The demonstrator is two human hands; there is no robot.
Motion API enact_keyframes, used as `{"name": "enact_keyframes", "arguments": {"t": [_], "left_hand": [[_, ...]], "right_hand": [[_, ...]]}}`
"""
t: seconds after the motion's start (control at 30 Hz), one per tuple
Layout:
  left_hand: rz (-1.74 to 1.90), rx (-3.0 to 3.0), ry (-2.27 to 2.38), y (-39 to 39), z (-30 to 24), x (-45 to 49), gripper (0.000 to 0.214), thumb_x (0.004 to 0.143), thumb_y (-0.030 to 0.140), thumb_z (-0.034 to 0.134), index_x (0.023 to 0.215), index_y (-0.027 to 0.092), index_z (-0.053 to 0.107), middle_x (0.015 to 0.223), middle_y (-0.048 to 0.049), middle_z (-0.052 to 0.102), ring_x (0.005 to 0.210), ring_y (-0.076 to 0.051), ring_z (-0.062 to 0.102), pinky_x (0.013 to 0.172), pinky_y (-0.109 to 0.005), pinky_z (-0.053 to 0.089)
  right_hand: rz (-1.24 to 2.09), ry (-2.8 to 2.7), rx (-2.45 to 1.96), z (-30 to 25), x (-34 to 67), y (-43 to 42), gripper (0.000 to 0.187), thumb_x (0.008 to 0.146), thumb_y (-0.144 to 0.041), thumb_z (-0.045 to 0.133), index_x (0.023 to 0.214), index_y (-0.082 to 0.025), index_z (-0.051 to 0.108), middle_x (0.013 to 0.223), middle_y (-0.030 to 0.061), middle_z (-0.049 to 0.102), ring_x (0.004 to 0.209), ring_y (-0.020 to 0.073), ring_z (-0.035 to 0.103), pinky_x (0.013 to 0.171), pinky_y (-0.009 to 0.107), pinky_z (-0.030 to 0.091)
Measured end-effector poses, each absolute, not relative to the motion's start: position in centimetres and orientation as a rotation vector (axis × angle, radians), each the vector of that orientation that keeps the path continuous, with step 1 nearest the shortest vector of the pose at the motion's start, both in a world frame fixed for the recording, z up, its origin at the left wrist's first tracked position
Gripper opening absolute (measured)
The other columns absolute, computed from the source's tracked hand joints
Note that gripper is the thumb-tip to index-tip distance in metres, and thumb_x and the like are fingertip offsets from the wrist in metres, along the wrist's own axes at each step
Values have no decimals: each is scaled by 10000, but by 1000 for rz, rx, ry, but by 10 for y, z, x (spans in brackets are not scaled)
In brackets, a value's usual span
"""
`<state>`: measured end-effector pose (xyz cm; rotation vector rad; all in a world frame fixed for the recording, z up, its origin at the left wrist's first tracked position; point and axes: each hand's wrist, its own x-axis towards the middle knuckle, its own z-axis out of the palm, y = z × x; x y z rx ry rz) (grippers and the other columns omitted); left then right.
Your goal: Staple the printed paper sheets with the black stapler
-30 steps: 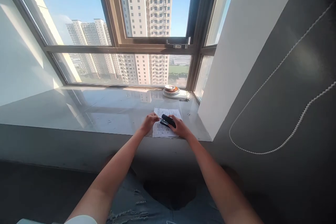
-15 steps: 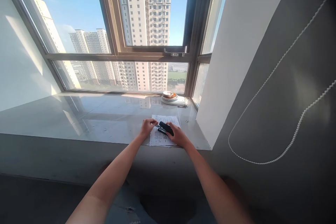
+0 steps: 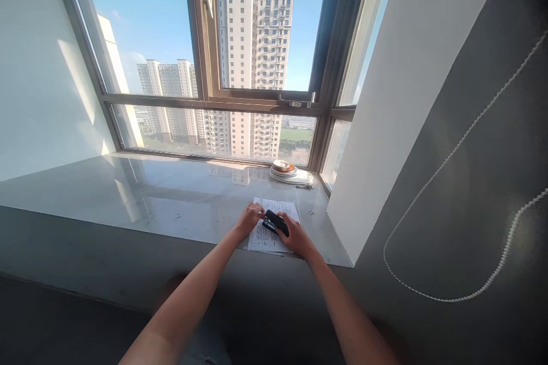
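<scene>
Your right hand is closed around the black stapler, which sits over the printed sheets at the near edge of the window sill. Your left hand curls at its front end. Press squarely, with fingertips clear of its mouth. What the left fingers pinch, if anything, is too small to tell.

A small black stapler lies slanted, gripped under the fingers of the right hand, its nose at the fingertips of the left hand, on a flat printed sheet of paper beneath both.
</scene>
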<state>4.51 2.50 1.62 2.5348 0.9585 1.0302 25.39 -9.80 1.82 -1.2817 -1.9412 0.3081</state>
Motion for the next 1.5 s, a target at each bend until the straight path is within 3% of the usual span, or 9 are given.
{"name": "enact_keyframes", "arguments": {"t": [0.43, 0.77, 0.9, 1.07, 1.23, 1.5], "left_hand": [[994, 2567, 879, 16, 15, 41, 128, 933, 202, 613, 897, 187, 735, 919, -63, 735, 946, -219, 625, 885, -331, 452], [1065, 2483, 911, 17, 10, 39, 193, 921, 228, 593, 825, 231, 760, 900, -78, 750, 937, -245, 656, 906, -395, 461], [1181, 2408, 965, 17, 14, 39, 165, 932, 205, 548, 896, 212, 708, 959, -79, 734, 982, -246, 637, 927, -401, 466], [1291, 2312, 930, 17, 16, 37, 158, 971, 223, 493, 937, 200, 646, 967, -69, 704, 941, -212, 641, 829, -332, 505], [1256, 2360, 816, 17, 18, 35, 162, 947, 247, 582, 1056, 211, 696, 979, -53, 730, 918, -193, 672, 851, -326, 506], [1224, 2341, 768, 16, 19, 36, 184, 912, 165, 576, 989, 182, 742, 996, -79, 749, 908, -197, 687, 845, -326, 519]], "right_hand": [[298, -1915, -1252, 10, 254, -95, 441, 915, -264, 574, 1347, -304, 492, 1241, 72, 664, 1090, 250, 657, 945, 384, 511], [312, -1880, -1245, -4, 259, -84, 449, 902, -350, 592, 1342, -352, 508, 1240, 80, 681, 1099, 318, 673, 950, 485, 532], [338, -1886, -1244, 3, 256, -87, 445, 899, -331, 593, 1333, -335, 494, 1205, 81, 686, 1056, 303, 677, 932, 474, 535], [373, -1904, -1288, 15, 253, -95, 425, 932, -339, 573, 1345, -322, 476, 1233, 82, 668, 1051, 279, 664, 911, 436, 528], [359, -1910, -1293, 19, 252, -97, 454, 913, -295, 603, 1347, -298, 473, 1228, 84, 670, 1053, 268, 659, 925, 418, 513], [336, -1904, -1261, 16, 253, -96, 459, 904, -255, 611, 1337, -317, 470, 1196, 65, 678, 1037, 261, 662, 910, 395, 517]]}}
